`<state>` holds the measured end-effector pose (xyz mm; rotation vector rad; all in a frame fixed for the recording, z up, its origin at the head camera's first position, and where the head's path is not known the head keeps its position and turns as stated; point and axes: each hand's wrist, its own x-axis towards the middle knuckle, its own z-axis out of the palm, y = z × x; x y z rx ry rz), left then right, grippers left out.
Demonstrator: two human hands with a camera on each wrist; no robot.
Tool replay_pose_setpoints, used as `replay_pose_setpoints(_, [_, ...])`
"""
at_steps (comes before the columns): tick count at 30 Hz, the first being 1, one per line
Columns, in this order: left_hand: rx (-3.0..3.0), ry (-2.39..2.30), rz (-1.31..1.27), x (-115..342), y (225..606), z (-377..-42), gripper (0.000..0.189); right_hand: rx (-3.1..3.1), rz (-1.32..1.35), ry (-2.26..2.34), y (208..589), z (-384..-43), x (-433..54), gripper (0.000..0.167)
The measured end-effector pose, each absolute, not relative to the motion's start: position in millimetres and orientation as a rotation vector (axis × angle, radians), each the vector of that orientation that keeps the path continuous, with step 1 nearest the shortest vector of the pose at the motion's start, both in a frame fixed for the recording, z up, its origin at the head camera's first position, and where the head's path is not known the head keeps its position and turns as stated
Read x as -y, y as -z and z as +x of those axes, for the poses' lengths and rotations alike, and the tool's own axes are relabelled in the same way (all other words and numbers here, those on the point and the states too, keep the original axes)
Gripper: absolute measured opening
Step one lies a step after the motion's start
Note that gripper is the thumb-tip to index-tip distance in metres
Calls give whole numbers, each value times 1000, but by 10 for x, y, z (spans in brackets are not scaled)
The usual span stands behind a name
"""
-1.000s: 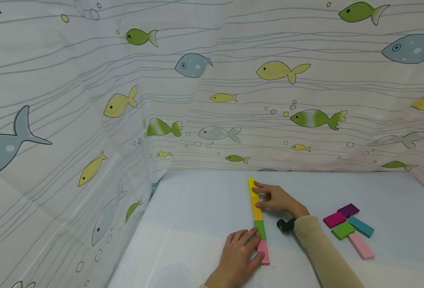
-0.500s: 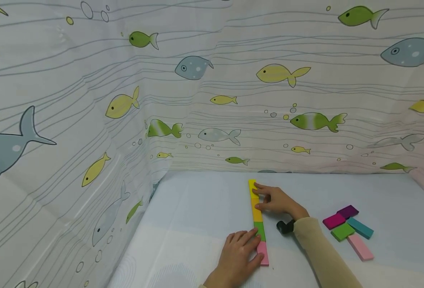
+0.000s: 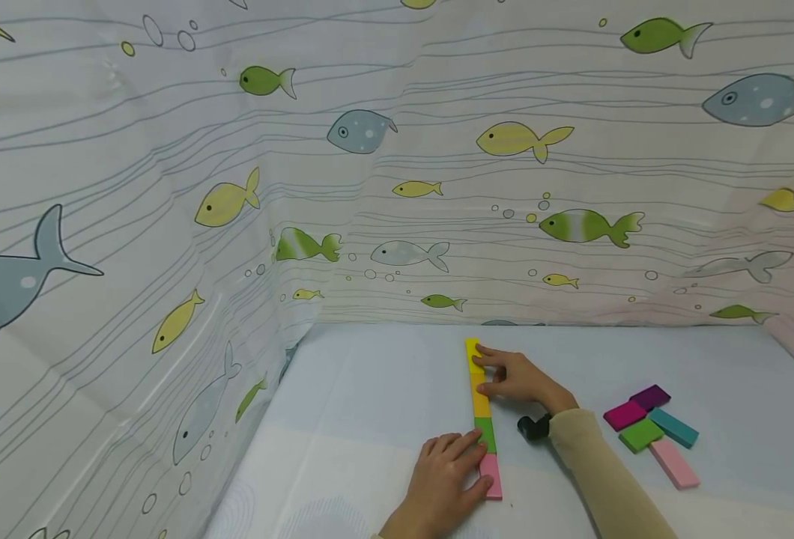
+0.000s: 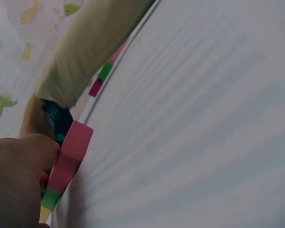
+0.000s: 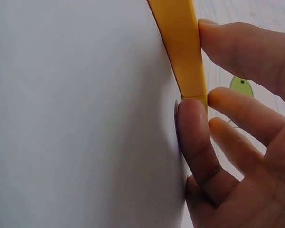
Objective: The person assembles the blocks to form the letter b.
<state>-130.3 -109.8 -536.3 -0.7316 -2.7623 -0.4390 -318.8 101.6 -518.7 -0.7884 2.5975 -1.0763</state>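
Observation:
Four-coloured blocks form a straight line end to end on the table: a yellow block (image 3: 473, 346), an orange-yellow block (image 3: 480, 406), a green block (image 3: 487, 442) and a pink block (image 3: 494, 466) nearest me. My left hand (image 3: 440, 475) lies along the row's near left side, fingertips at the green and pink blocks, thumb over the pink one. At the far end my right hand (image 3: 521, 376) touches the yellow and orange-yellow blocks with its fingertips. In the right wrist view, one finger lies against the side of the row, close by the joint beside the orange-yellow block (image 5: 184, 52).
Loose blocks lie to the right: purple (image 3: 650, 397), magenta (image 3: 625, 415), teal (image 3: 673, 428), green (image 3: 641, 435) and pink (image 3: 673, 464). A black device (image 3: 534, 427) sits at the right wrist. A fish-printed curtain (image 3: 363, 299) borders the table (image 3: 370, 389) behind and at left.
The head view has shifted slightly, so the scene sits a little lower. Both hands and the row of blocks keep the same arrangement.

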Motion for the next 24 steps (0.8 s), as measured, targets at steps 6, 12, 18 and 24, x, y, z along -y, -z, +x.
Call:
replay_pose_setpoints(6, [2768,470,-733,1105,5370,-1304,42,-2611,-770,1075,5190,-3174,-1016,64])
replay_pose_setpoints(12, [2747,468,-740,1099,5393,-1312,43,-2620,-774,1084,5212,-3176,-1042,67])
replay_pose_setpoints(18, [2718,454,-746,1095,5428,-1316,43,-2645,-804,1128,5243,-3206,-1097,72])
replay_pose_setpoints(24, [2649,436,-755,1106,5435,-1332,41,-2652,-815,1184,5178,-3297,-1221,75])
